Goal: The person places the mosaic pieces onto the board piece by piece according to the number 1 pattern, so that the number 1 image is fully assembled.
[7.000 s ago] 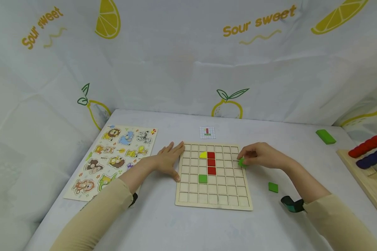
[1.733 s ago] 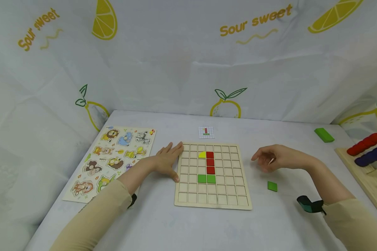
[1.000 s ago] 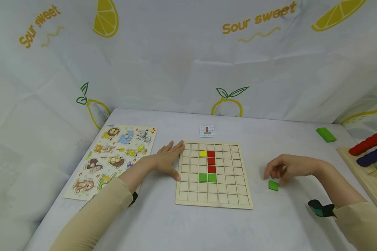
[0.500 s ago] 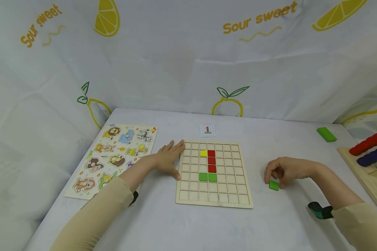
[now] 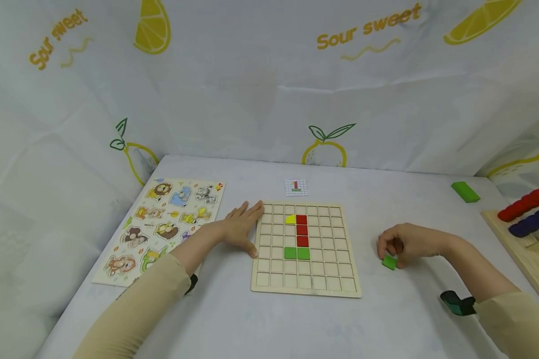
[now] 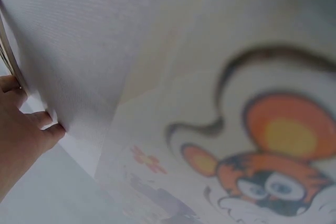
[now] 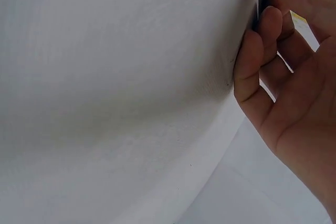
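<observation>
In the head view a wooden grid board lies on the table. Set in its cells are a yellow quarter-round tile, a column of red square tiles and two green square tiles side by side. My left hand rests against the board's left edge, fingers spread and thumb near its lower left side. To the right of the board, my right hand pinches a loose green square tile between thumb and fingers, low over the tabletop. In the right wrist view, the right hand hides most of that tile.
Behind the board lies a small pattern card with a printed grid. An animal puzzle board is at the left, partly under the left forearm. At the right are a green block and a wooden bead frame with red and blue beads.
A second green tile now sits in the board beside the first. My right hand has moved right to the loose green tile and pinches it; the tile has shifted slightly. My left hand stays put.
</observation>
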{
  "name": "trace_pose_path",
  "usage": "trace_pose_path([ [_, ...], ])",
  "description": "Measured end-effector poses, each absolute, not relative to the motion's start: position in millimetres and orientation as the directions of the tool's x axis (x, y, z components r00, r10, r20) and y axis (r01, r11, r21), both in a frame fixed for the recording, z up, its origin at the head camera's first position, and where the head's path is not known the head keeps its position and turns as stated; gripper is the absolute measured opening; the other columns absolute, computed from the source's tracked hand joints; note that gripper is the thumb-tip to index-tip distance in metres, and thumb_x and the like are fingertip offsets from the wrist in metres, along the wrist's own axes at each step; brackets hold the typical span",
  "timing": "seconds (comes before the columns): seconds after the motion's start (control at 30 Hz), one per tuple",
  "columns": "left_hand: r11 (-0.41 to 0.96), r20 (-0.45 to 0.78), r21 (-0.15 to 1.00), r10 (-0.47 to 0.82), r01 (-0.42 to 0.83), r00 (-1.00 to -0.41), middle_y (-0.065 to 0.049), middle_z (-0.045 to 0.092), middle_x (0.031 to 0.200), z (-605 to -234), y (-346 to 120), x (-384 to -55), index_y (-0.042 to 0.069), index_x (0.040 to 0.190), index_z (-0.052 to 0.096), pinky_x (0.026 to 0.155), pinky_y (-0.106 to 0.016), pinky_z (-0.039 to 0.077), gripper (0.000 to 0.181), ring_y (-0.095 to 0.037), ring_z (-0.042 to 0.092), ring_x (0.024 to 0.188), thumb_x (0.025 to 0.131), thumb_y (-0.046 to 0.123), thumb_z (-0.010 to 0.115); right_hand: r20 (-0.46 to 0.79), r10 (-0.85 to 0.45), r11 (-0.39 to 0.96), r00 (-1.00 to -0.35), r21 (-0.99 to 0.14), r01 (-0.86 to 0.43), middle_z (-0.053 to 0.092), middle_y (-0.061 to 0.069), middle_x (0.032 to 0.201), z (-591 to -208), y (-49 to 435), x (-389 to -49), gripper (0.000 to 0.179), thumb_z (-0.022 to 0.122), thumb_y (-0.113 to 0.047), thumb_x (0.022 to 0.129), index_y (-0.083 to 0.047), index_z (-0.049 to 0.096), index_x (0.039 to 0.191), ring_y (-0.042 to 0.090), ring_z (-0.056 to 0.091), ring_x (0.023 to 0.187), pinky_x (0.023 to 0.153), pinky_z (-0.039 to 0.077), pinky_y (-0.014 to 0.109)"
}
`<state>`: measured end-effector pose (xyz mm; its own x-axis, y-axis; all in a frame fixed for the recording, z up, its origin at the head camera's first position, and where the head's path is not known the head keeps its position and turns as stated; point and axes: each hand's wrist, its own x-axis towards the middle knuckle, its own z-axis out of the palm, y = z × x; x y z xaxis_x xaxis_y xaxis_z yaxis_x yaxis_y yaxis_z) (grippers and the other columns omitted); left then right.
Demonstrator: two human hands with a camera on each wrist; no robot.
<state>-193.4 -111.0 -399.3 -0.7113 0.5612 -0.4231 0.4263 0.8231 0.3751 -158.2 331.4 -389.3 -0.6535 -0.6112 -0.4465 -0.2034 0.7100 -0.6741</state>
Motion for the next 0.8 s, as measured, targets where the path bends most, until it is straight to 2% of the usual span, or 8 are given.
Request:
trace_pose_path([
  [0.2,0.822,-0.426,0.380,0.563,0.425,-0.708,-0.004,-0.010,0.169,-401.6,-112.1,-193.5,0.010,0.160,0.002,0.126,-0.059,0.003,0.124,-0.039,-0.011,0.156,0.074,0.048,0.082,-0.428,-0.571,0.750,-0.701,-0.619,-0.232,0.055,-0.001,0.078,-388.0,328.7,-158.6,0.033,0.081,0.001,0.065,-0.018,0.066,0.088,0.005,0.050,0.070,0.058,0.044,0.021],
  [0.5,0.826,-0.426,0.362,0.559,0.432,-0.711,-0.004,-0.011,0.169,-398.7,-111.6,-193.9,0.010,0.160,0.001,0.127,-0.059,0.003,0.125,-0.039,-0.011,0.156,0.073,0.050,0.081,-0.408,-0.493,0.794,-0.769,-0.572,-0.206,0.056,0.000,0.081,-388.7,324.3,-159.5,0.033,0.082,-0.001,0.066,-0.013,0.061,0.088,0.009,0.051,0.071,0.060,0.047,0.022],
  [0.67,0.827,-0.428,0.360,0.557,0.431,-0.711,-0.004,-0.011,0.169,-397.8,-111.4,-193.6,0.010,0.160,0.001,0.127,-0.059,0.003,0.125,-0.039,-0.010,0.156,0.073,0.050,0.081,-0.378,-0.445,0.821,-0.812,-0.535,-0.200,0.056,-0.001,0.078,-389.9,319.4,-161.4,0.029,0.084,-0.008,0.069,-0.014,0.060,0.084,0.010,0.050,0.072,0.061,0.045,0.022],
  [0.8,0.829,-0.433,0.357,0.555,0.430,-0.710,-0.004,-0.011,0.169,-398.8,-111.2,-193.8,0.011,0.160,0.001,0.127,-0.058,0.003,0.125,-0.038,-0.010,0.156,0.073,0.051,0.081,-0.330,-0.457,0.802,-0.826,-0.553,-0.223,0.059,-0.003,0.077,-389.5,317.9,-163.7,0.021,0.082,-0.014,0.074,-0.014,0.062,0.082,0.007,0.051,0.071,0.062,0.044,0.021],
])
